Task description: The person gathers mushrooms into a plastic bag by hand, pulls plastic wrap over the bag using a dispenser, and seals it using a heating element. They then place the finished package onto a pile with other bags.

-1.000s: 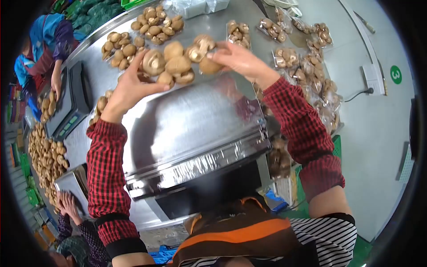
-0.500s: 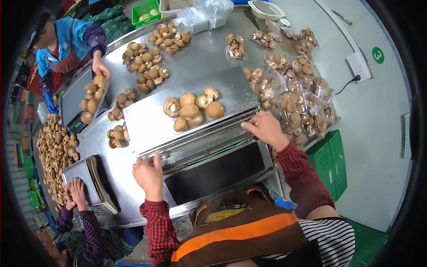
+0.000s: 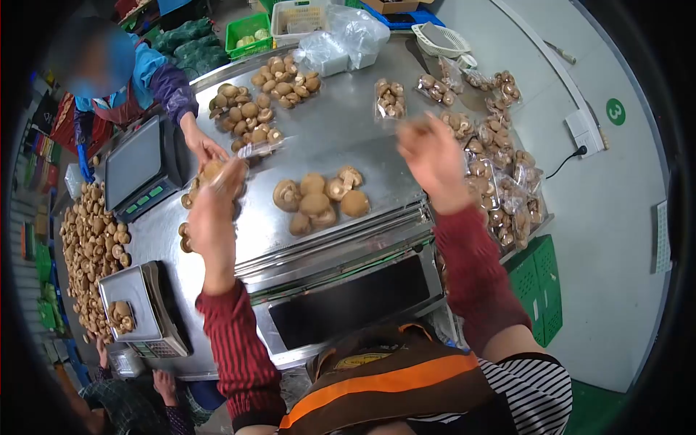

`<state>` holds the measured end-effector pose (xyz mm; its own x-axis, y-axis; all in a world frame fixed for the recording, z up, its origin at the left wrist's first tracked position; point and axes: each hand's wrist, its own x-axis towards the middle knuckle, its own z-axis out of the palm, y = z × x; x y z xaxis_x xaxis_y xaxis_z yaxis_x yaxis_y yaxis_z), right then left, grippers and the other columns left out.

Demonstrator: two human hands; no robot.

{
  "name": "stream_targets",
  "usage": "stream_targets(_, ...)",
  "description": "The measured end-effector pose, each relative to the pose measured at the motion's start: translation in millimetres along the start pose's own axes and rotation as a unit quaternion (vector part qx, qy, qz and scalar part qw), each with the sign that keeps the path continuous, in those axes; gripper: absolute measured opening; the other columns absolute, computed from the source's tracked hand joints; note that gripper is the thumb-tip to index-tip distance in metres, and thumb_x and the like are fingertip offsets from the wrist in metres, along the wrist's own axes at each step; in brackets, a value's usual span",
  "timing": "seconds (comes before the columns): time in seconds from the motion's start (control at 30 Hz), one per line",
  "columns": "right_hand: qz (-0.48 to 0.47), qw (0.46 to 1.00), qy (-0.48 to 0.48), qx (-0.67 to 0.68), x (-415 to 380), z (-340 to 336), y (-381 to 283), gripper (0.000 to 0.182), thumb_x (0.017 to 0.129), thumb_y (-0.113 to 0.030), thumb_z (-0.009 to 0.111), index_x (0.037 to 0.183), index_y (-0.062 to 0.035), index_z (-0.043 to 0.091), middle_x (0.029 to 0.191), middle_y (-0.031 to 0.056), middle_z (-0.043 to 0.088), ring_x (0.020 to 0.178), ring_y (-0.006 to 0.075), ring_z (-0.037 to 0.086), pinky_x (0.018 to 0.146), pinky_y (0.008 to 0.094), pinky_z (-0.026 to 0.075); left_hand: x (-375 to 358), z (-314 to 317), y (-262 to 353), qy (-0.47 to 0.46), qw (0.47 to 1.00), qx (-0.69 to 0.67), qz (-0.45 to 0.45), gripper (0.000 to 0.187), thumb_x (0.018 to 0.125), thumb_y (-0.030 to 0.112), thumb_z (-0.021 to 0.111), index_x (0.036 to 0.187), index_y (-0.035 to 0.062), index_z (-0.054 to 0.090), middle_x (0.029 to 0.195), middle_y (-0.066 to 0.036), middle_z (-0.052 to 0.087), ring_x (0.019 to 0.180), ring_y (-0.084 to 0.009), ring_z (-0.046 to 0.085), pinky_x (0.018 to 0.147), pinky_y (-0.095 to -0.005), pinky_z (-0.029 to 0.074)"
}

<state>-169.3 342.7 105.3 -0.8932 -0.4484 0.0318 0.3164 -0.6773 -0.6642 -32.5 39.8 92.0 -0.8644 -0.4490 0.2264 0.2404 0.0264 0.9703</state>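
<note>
A small heap of brown mushrooms (image 3: 319, 199) lies on the steel plate (image 3: 384, 163) of a wrapping machine in front of me. Both my hands are lifted above the plate and blurred. My left hand (image 3: 214, 206) is over the plate's left edge and my right hand (image 3: 429, 156) over its right edge, each with fingers pinched. A faint clear film seems stretched between them, rising from the roll slot (image 3: 341, 250) at the machine's front.
A co-worker's hand (image 3: 201, 147) reaches in by the black scale (image 3: 138, 167) with a clear tray. Wrapped mushroom packs (image 3: 500, 181) crowd the table's right side and loose mushrooms (image 3: 90, 239) its left. A second scale (image 3: 134, 301) holds a few mushrooms. A green crate (image 3: 536, 283) stands lower right.
My hands dropped from the mushrooms to the film slot at the machine's front, then rose up and back over the plate. The co-worker's hand moved toward the plate's left corner.
</note>
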Motion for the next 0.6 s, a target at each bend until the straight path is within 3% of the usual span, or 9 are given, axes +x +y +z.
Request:
stream_targets(0.03, -0.085, 0.983, 0.094, -0.133, 31.5, 2.0, 15.3, 0.034, 0.103, -0.027, 0.040, 0.095, 0.0005, 0.058, 0.085, 0.0122, 0.066, 0.078, 0.0177, 0.066, 0.064, 0.0263, 0.052, 23.9, 4.8, -27.8, -0.055, 0.994, 0.099, -0.010, 0.037, 0.103, 0.020, 0.038, 0.117, -0.0042, 0.062, 0.113, -0.013, 0.065, 0.100, -0.0218, 0.060, 0.089, -0.0309, 0.045)
stream_targets(0.13, 0.044, 0.959, 0.073, -0.271, 80.9, -80.3, 75.3, 0.035, 0.104, -0.024, 0.042, 0.109, 0.0072, 0.057, 0.103, 0.0185, 0.067, 0.091, 0.0236, 0.068, 0.080, 0.0327, 0.056, 46.5, 18.0, -98.7, -0.196, 0.916, 0.348, -0.035, 0.043, 0.102, 0.023, 0.038, 0.121, -0.0098, 0.058, 0.125, -0.025, 0.060, 0.121, -0.0355, 0.054, 0.106, -0.0379, 0.038)
stream_targets(0.3, 0.246, 0.907, 0.063, -0.334, 53.3, -82.2, 82.6, 0.034, 0.102, -0.027, 0.047, 0.109, 0.0042, 0.058, 0.099, 0.0123, 0.066, 0.087, 0.0195, 0.067, 0.081, 0.0315, 0.056, 11.7, 5.7, -81.7, -0.314, 0.894, 0.308, -0.081, 0.068, 0.088, 0.041, 0.064, 0.131, -0.0079, 0.047, 0.129, -0.028, 0.054, 0.130, -0.0393, 0.044, 0.108, -0.0415, 0.034)
stream_targets(0.37, 0.238, 0.887, 0.086, -0.386, 53.7, -69.5, 80.2, 0.039, 0.099, -0.036, 0.054, 0.107, 0.0007, 0.060, 0.092, 0.0050, 0.062, 0.077, 0.0137, 0.062, 0.070, 0.0267, 0.054, 6.7, 6.4, -67.4, -0.311, 0.875, 0.370, 0.014, 0.084, 0.067, 0.049, 0.083, 0.125, -0.0010, 0.049, 0.114, -0.026, 0.062, 0.117, -0.0372, 0.056, 0.098, -0.0421, 0.044)
stream_targets(0.4, 0.236, 0.888, 0.080, -0.387, 61.1, -69.5, 75.9, 0.039, 0.099, -0.036, 0.054, 0.107, 0.0007, 0.060, 0.092, 0.0050, 0.062, 0.077, 0.0137, 0.062, 0.070, 0.0267, 0.054, 6.7, 8.4, -65.0, -0.306, 0.876, 0.373, 0.017, 0.084, 0.067, 0.049, 0.083, 0.125, -0.0010, 0.049, 0.114, -0.026, 0.062, 0.117, -0.0372, 0.056, 0.098, -0.0421, 0.044)
stream_targets(0.47, 0.364, 0.801, -0.014, -0.475, 72.2, -72.7, 60.6, 0.048, 0.093, -0.048, 0.059, 0.105, -0.0011, 0.064, 0.086, 0.0015, 0.056, 0.074, 0.0095, 0.053, 0.058, 0.0231, 0.046, 0.5, 10.5, -59.5, -0.307, 0.896, 0.319, -0.045, 0.087, 0.054, 0.050, 0.090, 0.118, 0.0057, 0.051, 0.100, -0.021, 0.067, 0.097, -0.0347, 0.066, 0.084, -0.0414, 0.051)
stream_targets(0.5, 0.388, 0.765, -0.028, -0.514, 74.6, -74.8, 57.0, 0.049, 0.095, -0.047, 0.057, 0.107, -0.0006, 0.065, 0.087, -0.0010, 0.059, 0.074, 0.0071, 0.053, 0.058, 0.0224, 0.044, -4.1, 7.6, -68.6, -0.284, 0.902, 0.324, 0.015, 0.083, 0.056, 0.049, 0.090, 0.117, 0.0077, 0.051, 0.090, -0.018, 0.068, 0.083, -0.0345, 0.068, 0.075, -0.0397, 0.054)
stream_targets(0.53, 0.384, 0.764, -0.031, -0.517, 72.9, -72.2, 52.3, 0.049, 0.095, -0.047, 0.057, 0.107, -0.0006, 0.065, 0.087, -0.0010, 0.059, 0.074, 0.0071, 0.053, 0.058, 0.0224, 0.044, -6.7, 5.9, -71.7, -0.280, 0.903, 0.325, 0.020, 0.083, 0.056, 0.049, 0.090, 0.117, 0.0077, 0.051, 0.090, -0.018, 0.068, 0.083, -0.0345, 0.068, 0.075, -0.0397, 0.054)
stream_targets(0.6, 0.387, 0.667, -0.043, -0.636, 61.3, -69.1, 43.1, 0.054, 0.093, -0.052, 0.058, 0.109, -0.0005, 0.066, 0.085, -0.0003, 0.058, 0.071, 0.0084, 0.051, 0.055, 0.0240, 0.043, -12.4, 1.5, -76.1, -0.236, 0.934, 0.266, -0.035, 0.088, 0.055, 0.046, 0.092, 0.122, 0.0074, 0.050, 0.091, -0.018, 0.068, 0.083, -0.0317, 0.068, 0.076, -0.0386, 0.053)
